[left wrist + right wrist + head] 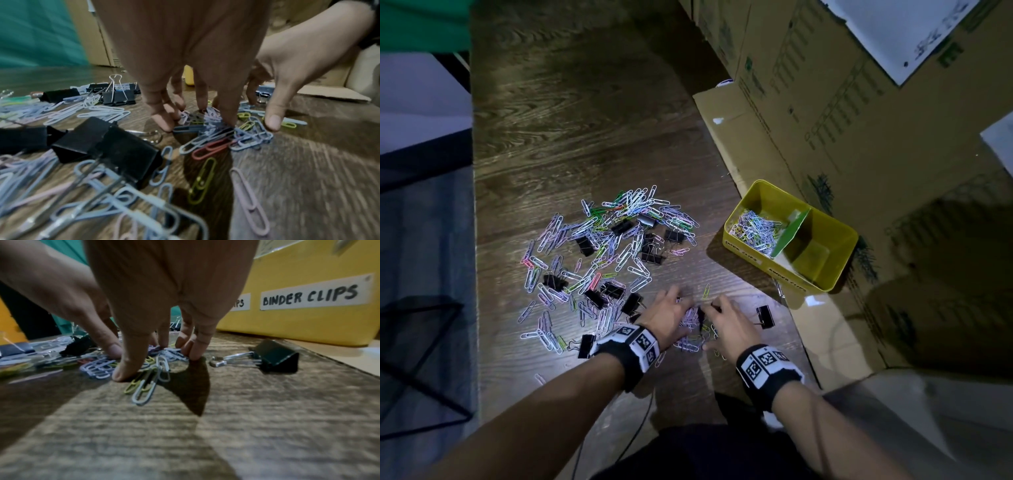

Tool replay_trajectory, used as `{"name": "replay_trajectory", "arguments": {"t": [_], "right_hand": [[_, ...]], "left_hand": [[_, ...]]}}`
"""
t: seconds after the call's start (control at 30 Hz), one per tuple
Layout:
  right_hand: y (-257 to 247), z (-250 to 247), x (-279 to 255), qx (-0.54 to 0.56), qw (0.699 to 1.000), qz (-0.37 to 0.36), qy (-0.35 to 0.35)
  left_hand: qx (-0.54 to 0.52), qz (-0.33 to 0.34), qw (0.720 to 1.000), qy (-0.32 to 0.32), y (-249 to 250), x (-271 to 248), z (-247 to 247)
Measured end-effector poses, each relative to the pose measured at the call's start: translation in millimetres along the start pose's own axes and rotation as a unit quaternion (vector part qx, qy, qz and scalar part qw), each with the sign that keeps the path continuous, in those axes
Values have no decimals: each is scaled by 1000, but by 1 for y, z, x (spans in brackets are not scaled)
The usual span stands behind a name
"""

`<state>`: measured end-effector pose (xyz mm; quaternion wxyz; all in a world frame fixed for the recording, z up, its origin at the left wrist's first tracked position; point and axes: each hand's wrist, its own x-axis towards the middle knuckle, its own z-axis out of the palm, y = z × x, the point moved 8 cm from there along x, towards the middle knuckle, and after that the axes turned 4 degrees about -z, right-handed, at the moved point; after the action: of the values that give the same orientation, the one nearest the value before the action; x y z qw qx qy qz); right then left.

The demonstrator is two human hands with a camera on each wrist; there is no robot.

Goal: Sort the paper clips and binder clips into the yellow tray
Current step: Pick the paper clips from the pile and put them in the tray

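Pastel paper clips (690, 317) bunched between both hands' fingers (164, 120).

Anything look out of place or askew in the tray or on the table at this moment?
The green divider in the yellow tray leans askew instead of standing upright. Paper clips fill the left compartment; the other, labelled BINDER CLIPS, holds no clips. One binder clip lies apart from the main scatter, right of the right hand.

Black wristbands (631, 346); white coded tags
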<state>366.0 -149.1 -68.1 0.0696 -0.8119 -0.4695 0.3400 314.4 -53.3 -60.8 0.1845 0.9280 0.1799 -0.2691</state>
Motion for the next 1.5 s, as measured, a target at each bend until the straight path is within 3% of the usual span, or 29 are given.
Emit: {"name": "replay_trajectory", "arguments": {"t": [0.3, 0.43, 0.57, 0.7, 0.77, 0.83, 0.97, 1.03, 1.1, 1.2, 1.5], "right_hand": [[-12, 4, 0, 33, 999, 7, 20], [-8, 3, -1, 64, 998, 24, 13], [3, 3, -2, 133, 987, 81, 43], [18, -3, -9, 224, 961, 131, 92], [28, -8, -14, 271, 943, 157, 113], [34, -16, -17, 308, 928, 168, 126], [37, -29, -21, 333, 919, 167, 129], [36, -30, -19, 333, 920, 165, 125], [36, -29, -18, 332, 921, 164, 122], [36, -29, -17, 334, 921, 160, 123], [44, -27, -14, 362, 907, 166, 137]], "left_hand": [[-219, -55, 973, 48, -17, -7, -6], [-304, -83, 949, 23, -33, -7, 3], [-393, -112, 912, 17, -48, -10, 7], [-525, -138, 839, 13, -54, -17, 6], [-546, -146, 825, 17, -60, -18, 6], [-522, -135, 842, 16, -61, -19, 6], [-356, -80, 929, 63, -48, -19, 4], [-254, -24, 961, 108, -36, -21, 1], [-167, 30, 979, 111, -23, -24, 8], [-82, 52, 991, 94, -13, -27, 21], [-156, 47, 980, 112, -20, -29, 10]]}}
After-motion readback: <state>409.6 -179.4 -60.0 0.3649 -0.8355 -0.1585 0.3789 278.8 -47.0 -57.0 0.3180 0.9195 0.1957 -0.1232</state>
